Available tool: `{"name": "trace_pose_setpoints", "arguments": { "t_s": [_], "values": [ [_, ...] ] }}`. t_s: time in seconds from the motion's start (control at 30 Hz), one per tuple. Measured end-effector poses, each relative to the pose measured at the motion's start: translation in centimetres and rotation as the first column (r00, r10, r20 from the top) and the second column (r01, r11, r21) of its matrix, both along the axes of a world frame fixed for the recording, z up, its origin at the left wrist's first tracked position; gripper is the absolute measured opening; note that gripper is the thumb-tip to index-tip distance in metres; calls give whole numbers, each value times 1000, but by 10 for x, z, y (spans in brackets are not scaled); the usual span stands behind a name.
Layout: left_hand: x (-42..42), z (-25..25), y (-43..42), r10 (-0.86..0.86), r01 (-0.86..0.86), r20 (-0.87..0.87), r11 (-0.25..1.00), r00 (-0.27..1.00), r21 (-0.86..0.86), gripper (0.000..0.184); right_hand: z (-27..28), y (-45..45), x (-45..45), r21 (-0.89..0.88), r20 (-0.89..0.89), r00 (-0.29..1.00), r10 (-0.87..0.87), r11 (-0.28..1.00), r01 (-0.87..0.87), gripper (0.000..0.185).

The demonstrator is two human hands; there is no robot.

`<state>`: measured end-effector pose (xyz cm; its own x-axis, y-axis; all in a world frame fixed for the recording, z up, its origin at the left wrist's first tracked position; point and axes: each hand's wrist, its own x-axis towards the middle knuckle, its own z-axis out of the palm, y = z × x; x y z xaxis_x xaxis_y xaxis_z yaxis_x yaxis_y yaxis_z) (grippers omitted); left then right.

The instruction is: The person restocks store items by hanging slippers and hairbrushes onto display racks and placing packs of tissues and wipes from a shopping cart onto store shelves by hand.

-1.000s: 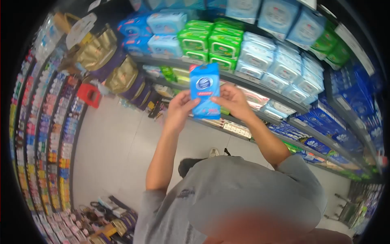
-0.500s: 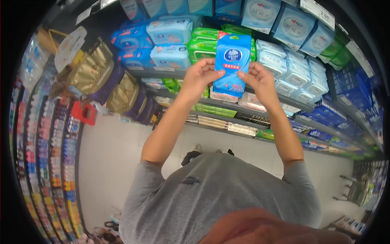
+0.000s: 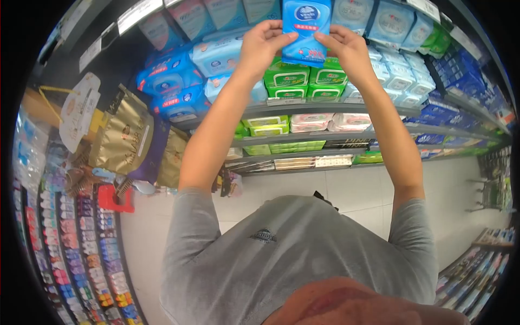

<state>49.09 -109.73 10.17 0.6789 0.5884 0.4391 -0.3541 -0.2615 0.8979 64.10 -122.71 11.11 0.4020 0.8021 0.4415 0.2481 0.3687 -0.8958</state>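
Note:
A blue pack of wipes (image 3: 306, 32) with a white-lettered oval logo is held upright between my two hands in front of the shelves. My left hand (image 3: 264, 44) grips its left edge, thumb on the front face. On the opposite edge, my right hand (image 3: 346, 50) pinches it the same way, fingers behind. The pack's top reaches the upper edge of the view. Green wipes packs (image 3: 288, 79) stand stacked on the shelf just below and behind it. Light blue packs (image 3: 218, 57) lie to the left, near my left forearm.
Gold-and-purple bags (image 3: 122, 138) hang at the left, near a red plastic piece (image 3: 116, 199). Pale blue packs (image 3: 403, 76) fill the shelf at right. Racks of small colourful goods (image 3: 86, 244) line the lower left. Tiled floor (image 3: 357, 192) lies below the shelves; a cart (image 3: 487, 195) stands far right.
Both hands and the blue pack now appear higher in the view, with the arms stretched further out. The whole scene has shifted as the camera turned. Both hands keep hold of the pack.

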Motion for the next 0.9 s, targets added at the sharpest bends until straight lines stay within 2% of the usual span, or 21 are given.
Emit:
{"name": "trace_pose_setpoints", "arguments": {
  "t_s": [0.23,0.33,0.4,0.43,0.47,0.53,0.57,0.6,0.67,0.7,0.8,0.83,0.9],
  "values": [
    [12,16,13,28,-28,2,999,1000,42,42,1,17,11,76,4,1000,-31,997,31,39],
    [17,13,10,33,-33,5,999,999,0,43,-2,21,17,87,-5,1000,-31,996,31,38],
    [19,12,7,74,-74,-25,997,997,-3,43,-6,25,22,96,39,994,-103,991,99,23],
    [21,9,7,61,-61,-34,998,998,5,35,-8,27,24,116,61,992,-109,988,101,21],
    [23,8,7,61,-61,-36,998,997,9,35,-10,27,27,120,59,992,-109,988,101,21],
    [28,7,5,99,-99,-5,995,995,16,44,-6,22,29,49,71,990,-120,992,117,22],
    [30,5,3,100,-100,-4,995,995,16,44,-8,22,32,100,123,981,-153,985,141,23],
    [32,6,1,122,-122,9,992,993,25,43,-8,25,35,103,126,980,-151,985,139,23],
    [37,11,-2,162,-164,44,985,986,49,42,-5,30,42,217,155,974,-164,968,128,25],
    [38,14,-6,164,-165,62,986,985,22,42,1,25,43,177,177,971,-160,976,129,25],
    [41,20,-12,222,-230,134,972,966,49,41,13,24,45,199,211,971,-111,978,69,24],
    [41,23,-15,228,-237,137,970,964,55,41,16,23,43,199,169,978,-120,976,86,23],
    [40,26,-21,222,-227,127,973,967,30,32,16,20,42,206,180,977,-115,976,77,23]
  ]
}}
